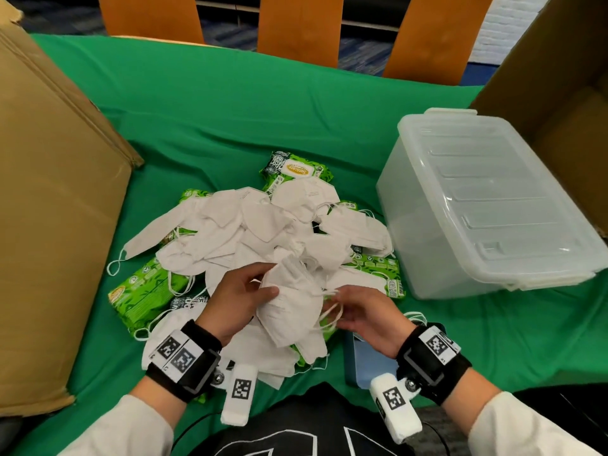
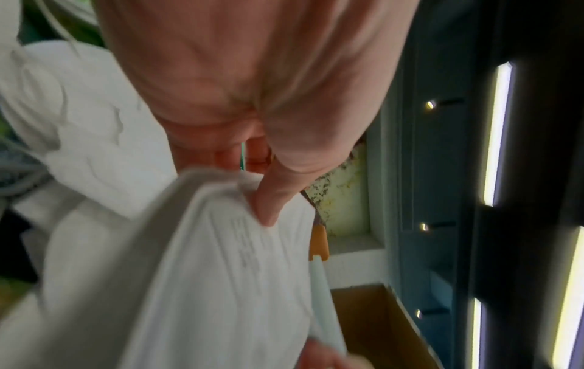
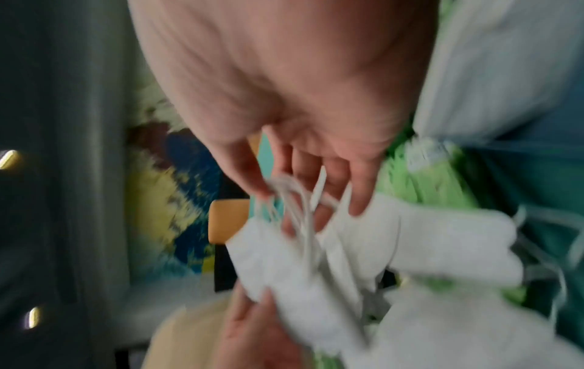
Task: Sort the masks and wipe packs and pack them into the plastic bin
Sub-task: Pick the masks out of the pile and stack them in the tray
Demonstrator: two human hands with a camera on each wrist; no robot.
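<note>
A heap of white folded masks (image 1: pixel 250 232) lies on the green cloth, with several green wipe packs (image 1: pixel 144 291) under and around it. My left hand (image 1: pixel 243 294) grips a small stack of white masks (image 1: pixel 292 304) held above the heap, thumb on top (image 2: pixel 268 199). My right hand (image 1: pixel 355 311) pinches the ear loops (image 1: pixel 330 312) of that stack, and the loops run between its fingers (image 3: pixel 357 199). The clear plastic bin (image 1: pixel 487 205) stands to the right with its lid on.
A big cardboard box (image 1: pixel 49 209) stands on the left, and an open one (image 1: pixel 559 77) rises behind the bin. A blue flat object (image 1: pixel 365 366) lies under my right wrist. Orange chair backs (image 1: pixel 299 24) line the far table edge.
</note>
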